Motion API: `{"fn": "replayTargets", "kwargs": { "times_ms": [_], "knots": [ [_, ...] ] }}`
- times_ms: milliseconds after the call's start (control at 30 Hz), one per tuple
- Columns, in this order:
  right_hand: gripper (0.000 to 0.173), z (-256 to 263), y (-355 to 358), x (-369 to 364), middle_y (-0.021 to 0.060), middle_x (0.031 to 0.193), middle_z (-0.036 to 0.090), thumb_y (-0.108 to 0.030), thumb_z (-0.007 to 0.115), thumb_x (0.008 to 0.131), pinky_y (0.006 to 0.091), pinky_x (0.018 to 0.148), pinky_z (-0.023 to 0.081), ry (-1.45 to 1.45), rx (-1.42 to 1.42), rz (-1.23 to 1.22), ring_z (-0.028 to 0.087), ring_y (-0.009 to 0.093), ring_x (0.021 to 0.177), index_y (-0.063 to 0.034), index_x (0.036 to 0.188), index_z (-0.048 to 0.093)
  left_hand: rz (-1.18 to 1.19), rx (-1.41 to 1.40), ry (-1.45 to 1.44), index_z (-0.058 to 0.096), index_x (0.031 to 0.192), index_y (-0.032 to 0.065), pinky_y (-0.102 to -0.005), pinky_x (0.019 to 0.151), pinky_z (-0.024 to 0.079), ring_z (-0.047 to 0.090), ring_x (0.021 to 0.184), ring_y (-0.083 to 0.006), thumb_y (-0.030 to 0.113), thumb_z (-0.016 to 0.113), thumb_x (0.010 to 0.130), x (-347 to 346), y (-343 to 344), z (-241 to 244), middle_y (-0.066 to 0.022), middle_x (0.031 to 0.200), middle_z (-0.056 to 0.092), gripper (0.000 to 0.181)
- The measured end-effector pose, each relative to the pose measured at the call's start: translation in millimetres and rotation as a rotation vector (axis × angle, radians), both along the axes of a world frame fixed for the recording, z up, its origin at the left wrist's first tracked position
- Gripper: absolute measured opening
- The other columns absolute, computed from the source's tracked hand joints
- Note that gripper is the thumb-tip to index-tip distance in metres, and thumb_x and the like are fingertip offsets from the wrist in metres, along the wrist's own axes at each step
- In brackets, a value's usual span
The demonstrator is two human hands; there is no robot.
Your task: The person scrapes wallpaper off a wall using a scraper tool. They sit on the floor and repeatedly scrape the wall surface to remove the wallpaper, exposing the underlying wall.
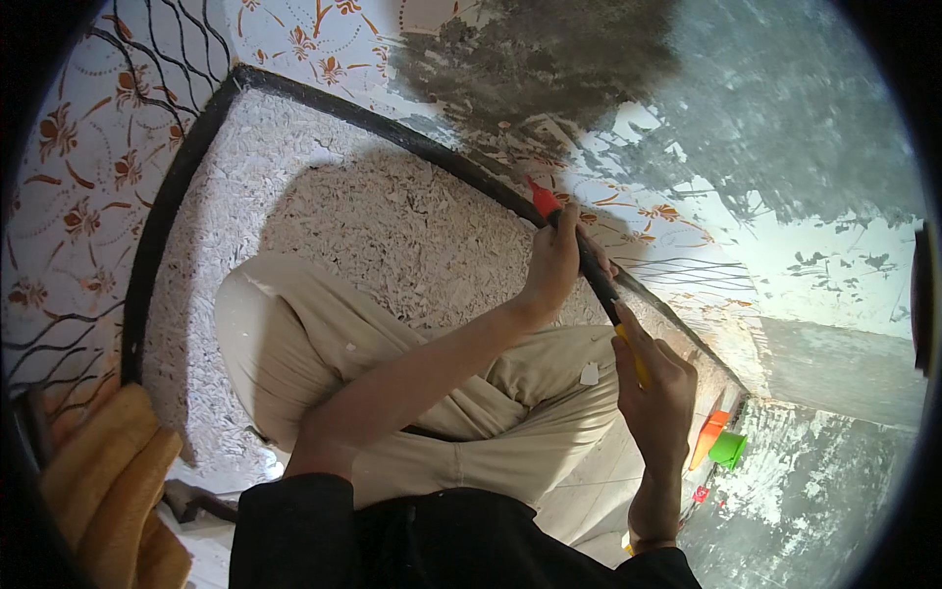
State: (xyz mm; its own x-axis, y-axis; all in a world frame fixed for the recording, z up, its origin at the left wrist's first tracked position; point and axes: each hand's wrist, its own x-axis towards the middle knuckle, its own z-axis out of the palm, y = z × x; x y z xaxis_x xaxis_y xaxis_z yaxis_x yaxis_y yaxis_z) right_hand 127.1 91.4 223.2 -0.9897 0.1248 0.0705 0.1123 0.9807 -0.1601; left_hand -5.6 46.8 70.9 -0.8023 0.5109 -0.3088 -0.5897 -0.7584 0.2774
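Note:
A long-handled tool, seemingly a scraper [602, 287], has a pointed red head, a black shaft and a yellow section near its lower end. My left hand [553, 265] grips the black shaft just below the red head. Farther down, my right hand [659, 383] is closed around the yellow section. The red head is against or just in front of the wall [662, 235], above a black skirting band [441, 154]; whether it touches cannot be told. Around it, white paint with orange flower patterns borders grey scraped patches.
Pale flakes thickly cover the floor [353, 235] around my crossed legs. A folded brown cloth-like item [110, 478] is at lower left. On the right lie an orange object [710, 439] and a green plastic container [728, 450]. A dark object [921, 302] shows at the right rim.

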Motion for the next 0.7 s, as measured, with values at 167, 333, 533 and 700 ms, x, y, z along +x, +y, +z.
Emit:
{"fn": "replayTargets", "kwargs": {
  "times_ms": [167, 333, 533, 700],
  "knots": [
    [0.047, 23.1, -11.3, -4.5, 0.0077, 0.066, 0.060, -0.005, 0.077, 0.093, 0.0346, 0.052, 0.043, -0.034, 0.009, -0.050, 0.053, 0.016, 0.051, -0.0207, 0.138, 0.071, 0.059, 0.043, -0.052, 0.043, 0.094, 0.0097, -0.0504, 0.067, 0.064, 0.063, 0.056, -0.0270, 0.044, 0.050, 0.108, -2.1, -7.9, 24.9, -0.0107, 0.063, 0.055, 0.038],
    [0.046, 41.1, -22.6, -18.1, 0.0070, 0.062, 0.055, -0.005, 0.077, 0.093, 0.0338, 0.051, 0.041, -0.052, 0.031, 0.006, 0.048, 0.015, 0.050, -0.0197, 0.137, 0.072, 0.117, 0.084, -0.180, 0.041, 0.091, 0.0110, -0.0516, 0.065, 0.060, 0.057, 0.051, -0.0283, 0.040, 0.048, 0.107, -7.2, -19.1, 39.9, -0.0081, 0.061, 0.050, 0.034],
    [0.038, 3.1, -13.7, -40.2, 0.0103, 0.062, 0.058, -0.014, 0.072, 0.098, 0.0399, 0.050, 0.045, -0.108, 0.135, 0.134, 0.056, 0.024, 0.048, -0.0176, 0.136, 0.072, 0.110, 0.113, -0.271, 0.041, 0.091, 0.0124, -0.0528, 0.060, 0.057, 0.055, 0.048, -0.0279, 0.042, 0.047, 0.107, -19.7, -17.3, 9.1, -0.0064, 0.060, 0.045, 0.034],
    [0.037, 23.8, -19.5, -25.0, 0.0108, 0.063, 0.058, -0.013, 0.072, 0.098, 0.0402, 0.049, 0.045, -0.100, 0.086, 0.081, 0.058, 0.023, 0.049, -0.0201, 0.135, 0.073, 0.123, 0.111, -0.267, 0.043, 0.089, 0.0116, -0.0498, 0.056, 0.056, 0.049, 0.045, -0.0254, 0.045, 0.045, 0.109, -13.5, -20.3, 35.9, -0.0059, 0.059, 0.043, 0.039]
  ]
}}
